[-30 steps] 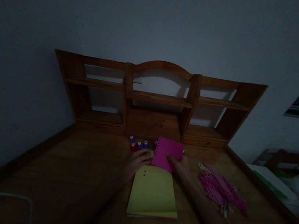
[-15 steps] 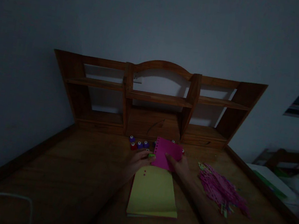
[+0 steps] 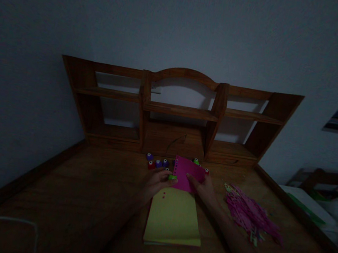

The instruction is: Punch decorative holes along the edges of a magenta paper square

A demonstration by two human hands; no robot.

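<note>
A sheet of pink paper (image 3: 183, 176), with a row of small holes down its left edge, is pinched in my right hand (image 3: 204, 190), thumb on top. My left hand (image 3: 155, 183) is closed on a small green craft punch (image 3: 172, 177) at the paper's lower left edge. Whether the paper lies inside the punch's slot I cannot tell. Below both hands lies a stack of yellow paper (image 3: 173, 219), with two small pink dots (image 3: 164, 195) near its top left.
Behind the paper stand several small punches: purple ones (image 3: 158, 164), a red one (image 3: 151, 165) and a green one (image 3: 196, 161). A heap of pink and yellow strips (image 3: 249, 211) lies right. A wooden shelf (image 3: 180, 111) backs the desk; a white cable (image 3: 14, 220) lies front left.
My left hand and the green punch have shifted slightly down and right along the paper's left edge. The pink paper has tilted and lowered a little, uncovering a green punch behind it.
</note>
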